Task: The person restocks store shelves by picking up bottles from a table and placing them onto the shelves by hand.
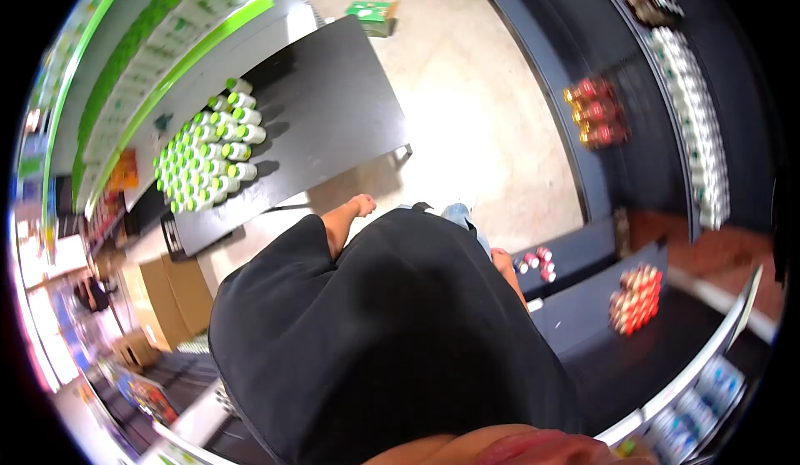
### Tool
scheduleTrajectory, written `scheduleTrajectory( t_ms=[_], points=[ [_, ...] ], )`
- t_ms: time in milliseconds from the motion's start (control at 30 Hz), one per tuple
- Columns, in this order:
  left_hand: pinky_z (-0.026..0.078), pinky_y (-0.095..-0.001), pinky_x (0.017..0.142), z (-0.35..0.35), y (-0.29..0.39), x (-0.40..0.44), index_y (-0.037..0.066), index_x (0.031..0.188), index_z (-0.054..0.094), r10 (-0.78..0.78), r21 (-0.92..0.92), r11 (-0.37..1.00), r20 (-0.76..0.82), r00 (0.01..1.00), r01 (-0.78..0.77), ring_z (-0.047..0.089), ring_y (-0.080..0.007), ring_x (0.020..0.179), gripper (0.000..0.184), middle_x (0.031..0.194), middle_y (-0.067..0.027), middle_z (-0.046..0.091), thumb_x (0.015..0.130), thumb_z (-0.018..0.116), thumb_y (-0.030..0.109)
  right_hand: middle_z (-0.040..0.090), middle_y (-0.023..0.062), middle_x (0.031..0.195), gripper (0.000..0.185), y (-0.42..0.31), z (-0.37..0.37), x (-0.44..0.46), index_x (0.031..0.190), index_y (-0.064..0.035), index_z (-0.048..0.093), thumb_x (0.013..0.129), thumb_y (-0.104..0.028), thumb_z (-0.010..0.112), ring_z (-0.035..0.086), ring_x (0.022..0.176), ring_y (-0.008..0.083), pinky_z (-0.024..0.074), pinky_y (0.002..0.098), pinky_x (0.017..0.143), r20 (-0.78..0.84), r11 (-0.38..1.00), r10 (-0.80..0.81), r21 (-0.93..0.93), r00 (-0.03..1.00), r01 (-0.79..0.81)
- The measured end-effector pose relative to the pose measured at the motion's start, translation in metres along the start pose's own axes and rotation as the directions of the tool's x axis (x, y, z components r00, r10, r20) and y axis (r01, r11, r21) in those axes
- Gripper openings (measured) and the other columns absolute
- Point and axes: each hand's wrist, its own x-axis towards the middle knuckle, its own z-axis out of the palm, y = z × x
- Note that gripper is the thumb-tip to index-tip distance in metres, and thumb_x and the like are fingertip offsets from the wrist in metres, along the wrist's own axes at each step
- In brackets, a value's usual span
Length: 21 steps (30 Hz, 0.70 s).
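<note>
Green-capped bottles (208,152): standing in a close group on the dark table (333,90).
Left hand (362,206): just beside the table; whether spread or closed cannot be told.
Right hand (501,260): farther from the table, seemingly near small bottles (545,263); partly hidden, grip indeterminable.
Bottle group: many bottles already placed together on the table; what is left does not show.

Pale floor (450,57) between dark shelves (617,173)
</note>
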Motion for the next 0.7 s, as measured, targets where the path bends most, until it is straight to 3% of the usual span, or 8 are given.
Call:
scheduleTrajectory(
  t_ms=[67, 133, 333, 433, 533, 567, 633, 700],
  points=[
    [0.049, -0.0348, 0.075, 0.012, 0.014, 0.01, 0.006, 0.092, 0.065, 0.006, -0.091, 0.996, 0.006, 1.0, -0.005, 0.063, -0.0229, 0.078, 0.027, 0.087, -0.0107, 0.067, 0.077, 0.052, 0.026, 0.065, 0.0097, 0.084, 0.022, -0.033, -0.05, 0.044, 0.103, -0.0113, 0.059, 0.086, -0.024, 0.055, 0.063, 0.068, 0.0199, 0.0448, 0.0296, 0.046, 0.018, 0.998, -0.009, 0.054, 1.0, 0.008],
    [0.049, -0.0368, 0.078, 0.009, 0.055, 0.002, 0.008, 0.096, 0.064, 0.079, 0.147, 0.986, 0.002, 0.997, -0.078, 0.063, -0.0266, 0.084, 0.031, 0.092, -0.0127, 0.067, 0.077, 0.053, 0.029, 0.064, 0.007, 0.081, 0.023, -0.073, -0.095, 0.079, 0.104, -0.0129, 0.057, 0.086, -0.026, 0.055, 0.062, 0.059, 0.0186, 0.0384, 0.0283, 0.038, -0.046, 0.998, -0.062, -0.001, 0.997, 0.062],
    [0.047, -0.0374, 0.083, 0.018, 0.135, 0.013, 0.014, 0.105, 0.063, 0.253, -0.137, 0.938, -0.351, 0.902, -0.317, 0.062, -0.0284, 0.091, 0.034, 0.098, -0.014, 0.066, 0.076, 0.055, 0.03, 0.062, 0.0021, 0.093, 0.026, -0.171, -0.171, 0.175, 0.106, -0.0168, 0.054, 0.087, -0.034, 0.052, 0.061, 0.072, 0.0181, 0.0396, 0.0352, 0.053, 0.066, 0.976, -0.086, -0.195, 0.994, 0.097],
    [0.047, -0.0364, 0.086, 0.017, 0.156, 0.002, 0.014, 0.107, 0.062, 0.223, -0.276, 0.916, -0.255, 0.941, -0.292, 0.062, -0.0277, 0.094, 0.034, 0.101, -0.0143, 0.065, 0.076, 0.056, 0.028, 0.062, 0.0018, 0.091, 0.026, -0.215, -0.165, 0.181, 0.106, -0.0172, 0.054, 0.087, -0.035, 0.052, 0.061, 0.072, 0.0179, 0.0399, 0.0355, 0.054, 0.076, 0.936, -0.13, -0.32, 0.989, 0.148],
    [0.049, -0.0338, 0.072, 0.026, 0.131, 0.005, 0.012, 0.107, 0.061, 0.357, -0.123, 0.901, -0.334, 0.872, -0.416, 0.062, -0.0222, 0.077, 0.033, 0.088, -0.0111, 0.066, 0.078, 0.057, 0.028, 0.062, 0.0014, 0.089, 0.026, -0.247, -0.13, 0.185, 0.106, -0.0161, 0.055, 0.088, -0.035, 0.051, 0.061, 0.072, 0.0175, 0.0405, 0.0353, 0.056, 0.108, 0.951, -0.153, -0.256, 0.982, 0.176],
    [0.046, -0.0362, 0.088, 0.02, 0.121, -0.001, 0.014, 0.108, 0.063, 0.229, -0.162, 0.951, -0.198, 0.953, -0.262, 0.061, -0.0276, 0.097, 0.036, 0.106, -0.0142, 0.064, 0.076, 0.056, 0.029, 0.063, 0.0015, 0.089, 0.026, -0.254, -0.112, 0.187, 0.106, -0.0159, 0.055, 0.088, -0.034, 0.05, 0.061, 0.073, 0.0176, 0.0407, 0.0353, 0.057, 0.127, 0.955, -0.161, -0.231, 0.979, 0.187],
    [0.046, -0.0362, 0.089, 0.023, 0.073, 0.015, 0.015, 0.108, 0.063, 0.219, -0.026, 0.972, -0.264, 0.939, -0.234, 0.06, -0.0279, 0.099, 0.036, 0.11, -0.0127, 0.063, 0.077, 0.056, 0.031, 0.064, 0.0045, 0.089, 0.026, -0.26, -0.071, 0.176, 0.106, -0.0146, 0.055, 0.088, -0.033, 0.052, 0.062, 0.07, 0.0184, 0.0399, 0.0322, 0.05, 0.175, 0.951, -0.182, -0.22, 0.968, 0.219],
    [0.046, -0.0356, 0.088, -0.002, 0.05, -0.015, 0.014, 0.104, 0.065, 0.052, -0.166, 0.981, -0.26, 0.964, -0.098, 0.06, -0.0279, 0.1, 0.034, 0.11, -0.0109, 0.063, 0.077, 0.056, 0.032, 0.065, 0.0069, 0.086, 0.026, -0.253, -0.027, 0.165, 0.106, -0.0135, 0.055, 0.088, -0.033, 0.054, 0.063, 0.067, 0.0187, 0.0392, 0.0292, 0.042, 0.27, 0.956, -0.169, -0.19, 0.948, 0.225]
  ],
)
